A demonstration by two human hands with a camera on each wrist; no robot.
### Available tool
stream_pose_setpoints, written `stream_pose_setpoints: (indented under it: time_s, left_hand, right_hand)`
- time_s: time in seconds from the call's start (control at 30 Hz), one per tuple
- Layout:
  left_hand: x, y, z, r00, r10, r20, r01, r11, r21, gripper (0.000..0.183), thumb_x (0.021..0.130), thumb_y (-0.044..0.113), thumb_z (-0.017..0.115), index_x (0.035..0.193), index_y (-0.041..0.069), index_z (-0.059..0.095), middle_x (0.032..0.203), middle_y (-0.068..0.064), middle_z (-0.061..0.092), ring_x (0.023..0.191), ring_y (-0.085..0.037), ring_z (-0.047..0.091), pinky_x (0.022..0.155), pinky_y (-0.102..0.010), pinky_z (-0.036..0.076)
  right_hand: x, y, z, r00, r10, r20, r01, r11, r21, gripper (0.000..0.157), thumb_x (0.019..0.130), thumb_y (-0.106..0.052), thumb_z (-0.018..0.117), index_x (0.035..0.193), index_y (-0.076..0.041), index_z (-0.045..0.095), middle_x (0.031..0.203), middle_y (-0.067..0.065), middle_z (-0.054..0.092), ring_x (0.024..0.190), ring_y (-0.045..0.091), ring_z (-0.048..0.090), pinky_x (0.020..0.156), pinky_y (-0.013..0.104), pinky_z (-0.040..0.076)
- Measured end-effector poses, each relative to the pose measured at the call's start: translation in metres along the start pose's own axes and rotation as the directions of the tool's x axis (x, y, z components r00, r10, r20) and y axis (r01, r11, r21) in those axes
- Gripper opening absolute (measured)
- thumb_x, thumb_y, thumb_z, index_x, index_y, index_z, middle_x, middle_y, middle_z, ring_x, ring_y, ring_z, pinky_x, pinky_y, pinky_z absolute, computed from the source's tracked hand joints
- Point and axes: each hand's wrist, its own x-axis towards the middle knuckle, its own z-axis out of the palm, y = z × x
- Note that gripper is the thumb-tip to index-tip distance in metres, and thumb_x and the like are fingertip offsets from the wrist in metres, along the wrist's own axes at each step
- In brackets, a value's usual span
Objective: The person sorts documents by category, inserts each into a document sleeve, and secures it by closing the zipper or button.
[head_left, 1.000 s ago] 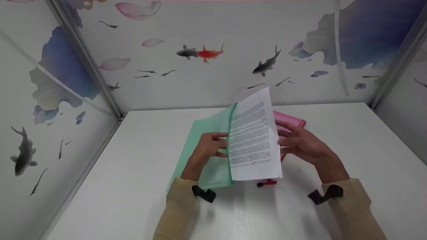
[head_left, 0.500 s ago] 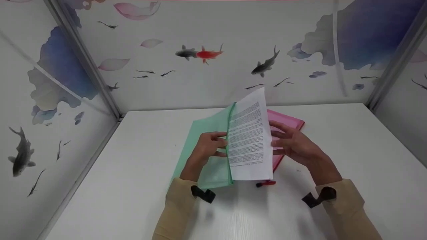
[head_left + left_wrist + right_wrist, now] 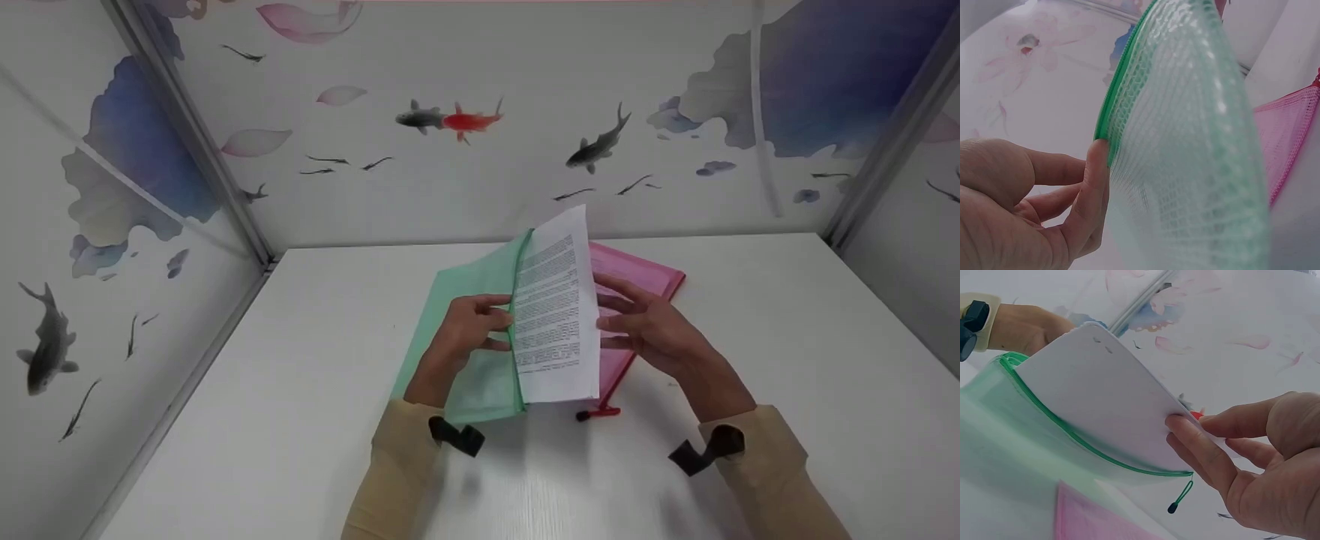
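Observation:
A green mesh zipper pouch point(image 3: 480, 382) is tilted up off the table, its zipped mouth facing right. My left hand point(image 3: 466, 330) pinches the edge of that mouth between thumb and fingers; in the left wrist view, the fingertips point(image 3: 1098, 154) sit on the green zipper strip. Printed paper point(image 3: 555, 322) stands partly inside the pouch, its outer part sticking out to the right. My right hand point(image 3: 645, 322) grips the outer edge of the paper, with thumb and fingers on opposite faces in the right wrist view. A green zipper pull point(image 3: 1182, 498) dangles from the mouth's corner.
A pink mesh zipper pouch point(image 3: 637, 277) with a red zipper lies on the white table point(image 3: 787, 337) behind and right of the paper. Its red pull with a black end point(image 3: 598, 413) lies near the front. White printed panels point(image 3: 480, 187) enclose the table at back and sides.
My right hand has moved left, sliding the paper deeper into the green pouch. More of the pink pouch shows. The left hand has stayed at the pouch's mouth.

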Motion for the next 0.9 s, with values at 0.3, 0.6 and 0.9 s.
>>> stream_pose_setpoints:
  time_s: [0.3,0.6,0.9]
  left_hand:
    - [0.001,-0.001,0.000,1.000,0.001,0.007,-0.001,1.000,-0.018,0.041,0.092,0.005,0.065,0.133,0.005,0.064,0.109,-0.015,0.070,0.090,-0.020,0.074,0.068,-0.032,0.063]
    - [0.000,0.001,0.001,1.000,-0.006,-0.005,0.006,1.000,-0.006,0.040,0.092,0.006,0.066,0.132,0.006,0.065,0.108,-0.014,0.070,0.089,-0.020,0.074,0.068,-0.033,0.063]
    - [0.001,0.001,0.001,1.000,-0.009,-0.006,0.009,1.000,-0.002,0.039,0.093,0.006,0.067,0.132,0.007,0.065,0.110,-0.014,0.070,0.088,-0.019,0.073,0.069,-0.033,0.063]
  right_hand:
    - [0.002,0.004,0.005,0.998,0.028,-0.052,-0.028,1.000,-0.001,0.081,0.091,-0.013,0.073,0.158,-0.026,0.031,0.157,0.012,0.043,0.121,0.031,0.066,0.095,0.044,0.057]
    - [0.005,0.009,0.011,0.997,0.010,-0.082,-0.013,1.000,-0.025,0.080,0.089,-0.017,0.076,0.156,-0.027,0.035,0.154,0.010,0.046,0.120,0.030,0.067,0.096,0.042,0.057]
    - [0.007,0.012,0.016,0.993,0.043,-0.109,-0.047,0.999,-0.028,0.079,0.090,-0.018,0.076,0.157,-0.026,0.034,0.155,0.011,0.045,0.120,0.029,0.066,0.097,0.039,0.057]
